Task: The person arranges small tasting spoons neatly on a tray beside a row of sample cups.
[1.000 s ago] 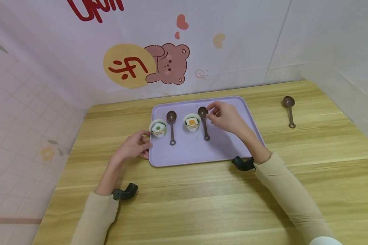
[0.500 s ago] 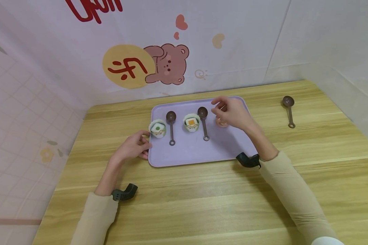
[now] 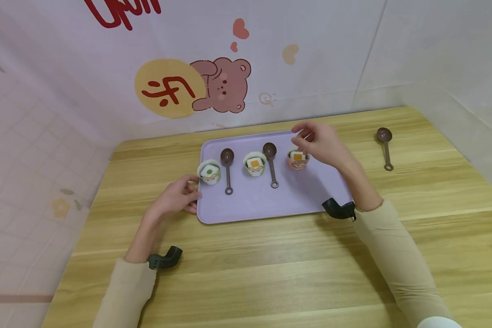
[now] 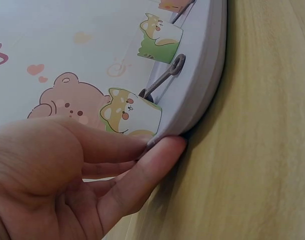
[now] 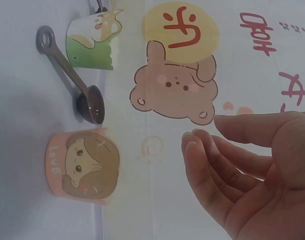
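A lilac tray [image 3: 246, 202] lies on the wooden table, and my left hand [image 3: 176, 196] pinches its left edge between thumb and fingers. At that edge stands a green-and-white paper cup [image 3: 209, 172] with a white, green-dotted piece inside. To its right are a brown measuring spoon [image 3: 227, 157], a second green-and-white cup [image 3: 255, 165] and another brown spoon [image 3: 269, 150]. Above a pink cup [image 5: 82, 165] printed with a girl's face, my right hand [image 3: 321, 143] hovers with loosely bent fingers and holds nothing. White-and-orange pieces show in the second and pink cups.
A third brown measuring spoon [image 3: 384, 135] lies on the table [image 3: 246, 273] to the right of the tray. Behind the table rises a pale backdrop [image 3: 320, 27] printed with a bear and hearts. Each wrist wears a black camera mount.
My right hand has moved right, from beside the second spoon to over the pink cup, which now shows below it. The left hand stays at the tray's edge.
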The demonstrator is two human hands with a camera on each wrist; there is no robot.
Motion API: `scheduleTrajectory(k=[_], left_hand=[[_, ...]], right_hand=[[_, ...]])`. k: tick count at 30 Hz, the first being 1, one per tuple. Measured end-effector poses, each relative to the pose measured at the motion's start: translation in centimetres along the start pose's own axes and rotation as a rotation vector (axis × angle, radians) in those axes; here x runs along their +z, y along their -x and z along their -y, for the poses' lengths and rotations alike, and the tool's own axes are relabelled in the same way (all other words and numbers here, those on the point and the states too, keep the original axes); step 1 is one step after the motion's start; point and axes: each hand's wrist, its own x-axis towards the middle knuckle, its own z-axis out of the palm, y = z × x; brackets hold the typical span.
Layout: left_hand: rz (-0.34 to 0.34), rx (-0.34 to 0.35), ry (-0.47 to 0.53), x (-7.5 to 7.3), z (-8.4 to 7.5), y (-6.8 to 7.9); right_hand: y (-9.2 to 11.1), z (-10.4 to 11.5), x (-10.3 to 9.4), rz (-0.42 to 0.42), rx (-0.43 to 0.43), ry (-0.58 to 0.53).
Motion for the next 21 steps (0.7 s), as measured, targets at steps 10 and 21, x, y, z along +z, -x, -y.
scheduleTrajectory(k=[10, 21], left_hand=[[-0.001, -0.007, 0.006, 0.0, 0.1, 0.0], [0.005, -0.008, 0.012, 0.0, 0.0, 0.0]], right_hand=[[0.3, -0.3, -1.6, -0.003, 0.019, 0.007], [0.6, -0.6, -3.5, -0.017, 0.021, -0.016]])
